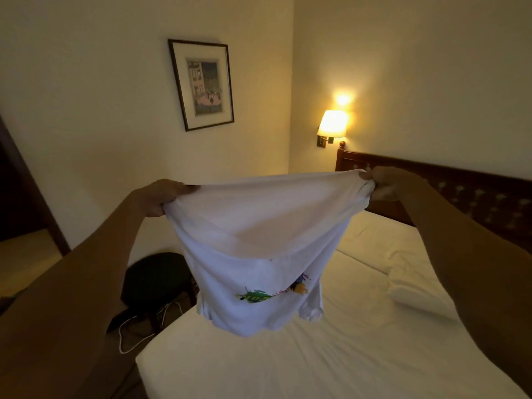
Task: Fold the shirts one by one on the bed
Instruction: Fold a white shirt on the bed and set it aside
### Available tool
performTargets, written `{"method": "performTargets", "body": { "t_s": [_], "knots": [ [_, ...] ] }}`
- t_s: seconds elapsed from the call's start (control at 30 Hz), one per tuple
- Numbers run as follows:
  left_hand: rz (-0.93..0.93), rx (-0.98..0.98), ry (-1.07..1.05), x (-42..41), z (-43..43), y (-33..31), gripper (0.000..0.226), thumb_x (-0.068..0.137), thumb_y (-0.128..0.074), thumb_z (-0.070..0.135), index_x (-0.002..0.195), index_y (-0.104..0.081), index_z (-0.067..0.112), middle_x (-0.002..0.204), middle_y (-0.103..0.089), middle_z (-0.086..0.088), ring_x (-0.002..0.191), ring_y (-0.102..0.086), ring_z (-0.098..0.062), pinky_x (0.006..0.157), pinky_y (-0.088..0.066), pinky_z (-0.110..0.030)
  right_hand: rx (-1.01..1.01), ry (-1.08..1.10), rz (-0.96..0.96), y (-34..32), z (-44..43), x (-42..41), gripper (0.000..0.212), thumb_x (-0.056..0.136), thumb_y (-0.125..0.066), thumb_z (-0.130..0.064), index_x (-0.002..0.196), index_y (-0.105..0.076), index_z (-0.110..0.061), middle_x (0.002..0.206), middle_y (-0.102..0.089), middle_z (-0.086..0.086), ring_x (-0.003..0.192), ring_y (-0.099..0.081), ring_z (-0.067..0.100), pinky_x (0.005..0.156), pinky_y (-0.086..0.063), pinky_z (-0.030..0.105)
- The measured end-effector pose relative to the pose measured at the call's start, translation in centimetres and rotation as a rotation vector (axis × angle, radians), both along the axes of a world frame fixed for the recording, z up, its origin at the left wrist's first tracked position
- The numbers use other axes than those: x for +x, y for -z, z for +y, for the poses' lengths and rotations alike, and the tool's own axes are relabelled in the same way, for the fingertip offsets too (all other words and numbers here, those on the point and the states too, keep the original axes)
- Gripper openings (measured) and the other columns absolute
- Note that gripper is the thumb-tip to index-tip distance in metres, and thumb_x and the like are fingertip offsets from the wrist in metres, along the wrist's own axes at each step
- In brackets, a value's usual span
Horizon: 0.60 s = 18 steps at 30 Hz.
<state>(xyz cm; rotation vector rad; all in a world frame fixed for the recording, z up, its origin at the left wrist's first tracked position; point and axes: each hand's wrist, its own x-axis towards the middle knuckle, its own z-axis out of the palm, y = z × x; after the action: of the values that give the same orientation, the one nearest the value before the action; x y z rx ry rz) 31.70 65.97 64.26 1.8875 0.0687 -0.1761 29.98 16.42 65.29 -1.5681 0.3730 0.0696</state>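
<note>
Two hands, left hand (160,198) and right hand (387,183), each grip pinched on white shirt (253,240) over bed (345,358), print (272,292) unreadable.

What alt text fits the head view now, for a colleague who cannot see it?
A white fabric T-shirt with a colourful print hangs stretched between the left grip and right grip, both pinching its upper edge, over a white-sheeted bed. Behind are a dark wooden headboard, a lit cream-shaded wall lamp and a framed picture.
</note>
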Motion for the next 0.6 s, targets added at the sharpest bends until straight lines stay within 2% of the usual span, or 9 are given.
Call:
{"method": "performTargets", "body": {
  "t_s": [0.07, 0.13, 0.2, 0.27, 0.37, 0.47, 0.53, 0.6],
  "knots": [
    [0.034, 0.032, 0.139, -0.4, 1.1, 0.2, 0.045, 0.086, -0.074, 0.033, 0.116, -0.066, -0.001, 0.114, -0.07, -0.021, 0.104, -0.067, -0.036, 0.09, -0.055, -0.043, 0.021, -0.032, 0.02, 0.0, -0.2, -0.5, 0.024, 0.099, -0.052, -0.017, 0.121, -0.054, -0.005, 0.106, -0.057, 0.011, 0.094, -0.057, 0.023, 0.085, -0.052, 0.035],
    [0.078, 0.03, 0.25, -1.0, 2.5, 0.4, 0.04, 0.09, -0.068, 0.025, 0.119, -0.064, -0.003, 0.119, -0.069, -0.022, 0.104, -0.067, -0.035, 0.084, -0.059, -0.039, 0.047, -0.09, 0.038, -0.1, -0.2, -1.2, 0.02, 0.093, -0.058, -0.018, 0.108, -0.057, -0.005, 0.095, -0.055, 0.009, 0.085, -0.056, 0.02, 0.072, -0.053, 0.033],
    [0.108, 0.015, 0.311, -1.8, 4.0, 0.6, 0.031, 0.095, -0.06, 0.012, 0.123, -0.063, -0.002, 0.121, -0.068, -0.02, 0.106, -0.068, -0.032, 0.081, -0.06, -0.035, 0.068, -0.147, 0.0, -0.3, -0.1, -2.0, 0.014, 0.096, -0.053, -0.017, 0.096, -0.059, -0.005, 0.087, -0.056, 0.009, 0.085, -0.054, 0.021, 0.075, -0.05, 0.034],
    [0.089, 0.051, 0.253, -2.3, 5.4, 0.8, 0.029, 0.094, -0.061, 0.003, 0.122, -0.065, -0.003, 0.122, -0.069, -0.019, 0.108, -0.067, -0.031, 0.081, -0.061, -0.035, 0.135, -0.17, -0.042, -0.4, -0.1, -2.4, 0.019, 0.099, -0.049, -0.017, 0.088, -0.06, -0.006, 0.087, -0.058, 0.008, 0.087, -0.053, 0.021, 0.084, -0.045, 0.035],
    [-0.043, 0.223, 0.049, -2.2, 7.2, 1.2, 0.025, 0.085, -0.074, 0.006, 0.106, -0.071, -0.008, 0.108, -0.07, -0.021, 0.105, -0.064, -0.034, 0.08, -0.057, -0.038, 0.157, -0.189, -0.038, -0.5, 0.6, -2.9, 0.024, 0.102, -0.047, -0.017, 0.109, -0.063, -0.001, 0.11, -0.066, 0.014, 0.105, -0.059, 0.024, 0.102, -0.046, 0.04],
    [-0.053, 0.374, 0.004, -2.5, 8.0, 1.6, 0.023, 0.081, -0.08, 0.012, 0.09, -0.073, -0.008, 0.094, -0.071, -0.021, 0.093, -0.067, -0.036, 0.077, -0.059, -0.043, 0.15, -0.197, -0.013, -0.7, 2.0, -3.0, 0.022, 0.103, -0.045, -0.016, 0.11, -0.059, 0.0, 0.107, -0.066, 0.012, 0.103, -0.059, 0.023, 0.092, -0.053, 0.04],
    [0.004, 0.392, -0.02, -2.9, 8.0, 1.8, 0.024, 0.083, -0.079, 0.013, 0.094, -0.071, -0.008, 0.095, -0.071, -0.023, 0.087, -0.069, -0.036, 0.068, -0.062, -0.041, 0.142, -0.151, -0.002, -0.7, 3.0, -3.0, 0.018, 0.102, -0.049, -0.016, 0.115, -0.053, -0.003, 0.108, -0.06, 0.01, 0.101, -0.057, 0.024, 0.095, -0.051, 0.041],
    [0.052, 0.329, -0.043, -3.3, 7.7, 1.9, 0.031, 0.085, -0.076, 0.012, 0.105, -0.068, -0.01, 0.102, -0.069, -0.027, 0.085, -0.069, -0.036, 0.059, -0.063, -0.036, 0.09, -0.058, -0.007, -0.2, 3.3, -2.4, 0.025, 0.098, -0.058, -0.014, 0.119, -0.053, -0.004, 0.109, -0.057, 0.01, 0.099, -0.056, 0.025, 0.085, -0.052, 0.041]
  ]
}}
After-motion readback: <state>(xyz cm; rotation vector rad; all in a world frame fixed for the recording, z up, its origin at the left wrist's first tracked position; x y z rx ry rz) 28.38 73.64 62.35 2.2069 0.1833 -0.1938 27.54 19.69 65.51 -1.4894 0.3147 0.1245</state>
